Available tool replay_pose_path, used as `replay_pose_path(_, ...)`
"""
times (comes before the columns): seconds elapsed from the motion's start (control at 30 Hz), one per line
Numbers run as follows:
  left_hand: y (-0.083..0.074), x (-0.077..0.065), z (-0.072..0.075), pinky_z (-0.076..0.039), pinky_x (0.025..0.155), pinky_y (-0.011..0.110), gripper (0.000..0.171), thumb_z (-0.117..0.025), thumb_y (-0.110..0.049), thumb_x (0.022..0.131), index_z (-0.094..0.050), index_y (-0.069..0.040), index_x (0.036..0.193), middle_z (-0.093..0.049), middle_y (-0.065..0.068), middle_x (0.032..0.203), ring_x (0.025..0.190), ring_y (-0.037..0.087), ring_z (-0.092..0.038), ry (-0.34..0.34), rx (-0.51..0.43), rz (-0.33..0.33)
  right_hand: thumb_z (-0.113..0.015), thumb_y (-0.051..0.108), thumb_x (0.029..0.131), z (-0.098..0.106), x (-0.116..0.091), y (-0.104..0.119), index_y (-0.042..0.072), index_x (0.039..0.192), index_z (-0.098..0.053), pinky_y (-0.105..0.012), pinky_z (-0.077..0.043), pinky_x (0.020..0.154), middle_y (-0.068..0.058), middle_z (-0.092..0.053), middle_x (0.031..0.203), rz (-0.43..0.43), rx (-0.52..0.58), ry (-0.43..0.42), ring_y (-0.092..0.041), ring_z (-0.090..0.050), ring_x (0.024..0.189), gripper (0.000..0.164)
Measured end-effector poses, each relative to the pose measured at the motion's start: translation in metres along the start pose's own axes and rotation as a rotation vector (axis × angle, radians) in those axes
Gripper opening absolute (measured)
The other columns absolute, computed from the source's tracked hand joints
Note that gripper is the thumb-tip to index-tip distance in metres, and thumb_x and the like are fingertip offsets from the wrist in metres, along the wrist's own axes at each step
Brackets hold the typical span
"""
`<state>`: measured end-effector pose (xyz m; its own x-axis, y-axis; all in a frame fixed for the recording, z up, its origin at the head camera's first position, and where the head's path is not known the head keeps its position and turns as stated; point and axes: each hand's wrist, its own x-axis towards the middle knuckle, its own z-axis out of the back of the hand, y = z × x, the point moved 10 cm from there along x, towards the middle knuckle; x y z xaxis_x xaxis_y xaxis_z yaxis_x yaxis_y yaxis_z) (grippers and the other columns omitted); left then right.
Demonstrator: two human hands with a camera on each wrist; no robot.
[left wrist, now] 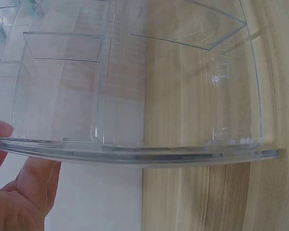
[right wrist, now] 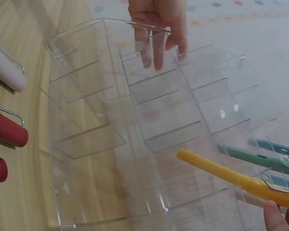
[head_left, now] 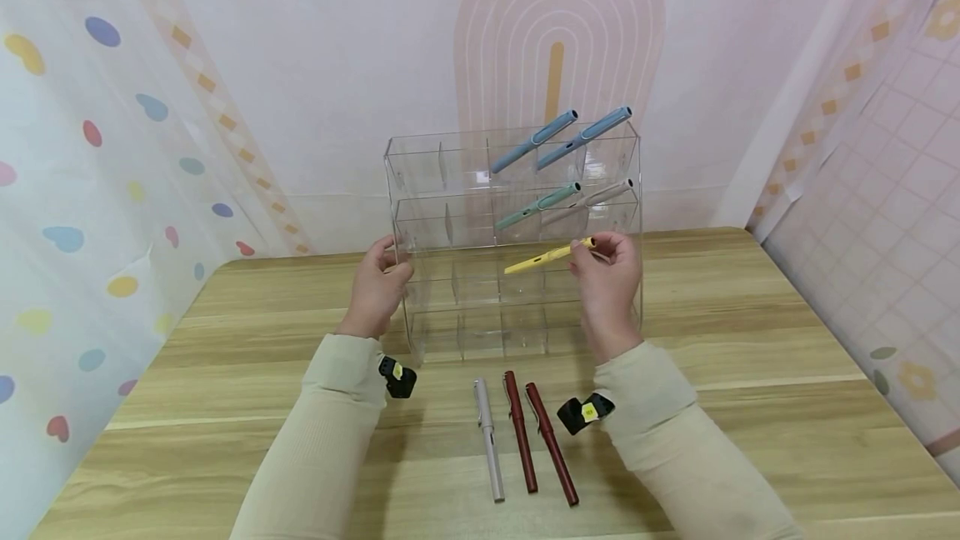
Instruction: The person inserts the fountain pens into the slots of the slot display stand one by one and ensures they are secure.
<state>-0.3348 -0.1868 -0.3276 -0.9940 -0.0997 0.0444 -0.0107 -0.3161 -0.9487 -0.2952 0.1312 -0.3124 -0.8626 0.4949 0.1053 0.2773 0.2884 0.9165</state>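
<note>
Left hand point(head_left: 377, 286) pinches the clear rack point(head_left: 472, 248) by its side, right hand point(head_left: 611, 283) pinches the yellow pen point(head_left: 542, 259); sloppy angle could totally snag a divider point(right wrist: 175, 137).

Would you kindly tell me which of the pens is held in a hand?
It is the slim yellow pen, the only yellow one, pinched in the right hand; the others lean in the clear plastic rack or lie on the wooden table.

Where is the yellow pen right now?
In the head view, the yellow pen is pinched in the right hand, at the clear rack, just below the green pen.
</note>
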Motion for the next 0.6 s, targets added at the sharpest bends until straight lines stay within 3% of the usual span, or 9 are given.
replay_pose_path(0.43,0.0,0.0,-0.001,-0.04,0.068,0.026,0.056,-0.044,-0.005,0.094,-0.034,-0.012,0.148,-0.047,0.021,0.131,0.104,0.024,-0.049,0.009,0.003,0.005,-0.061,-0.009,0.086,-0.006,-0.003,-0.012,0.004,0.094,-0.049,-0.018,-0.052,0.066,-0.005,-0.047,0.094,-0.011,-0.029,0.031,-0.008,-0.057,0.076,0.019)
replay_pose_path(0.6,0.0,-0.002,0.0,-0.038,0.065,0.025,0.057,-0.044,-0.004,0.094,-0.033,-0.012,0.149,-0.046,0.021,0.13,0.1,0.021,-0.048,0.006,0.002,0.002,-0.062,-0.009,0.086,-0.008,-0.005,-0.013,0.003,0.094,-0.05,-0.017,-0.051,0.065,-0.005,-0.049,0.093,0.019,-0.062,0.041,-0.009,-0.057,0.076,0.018)
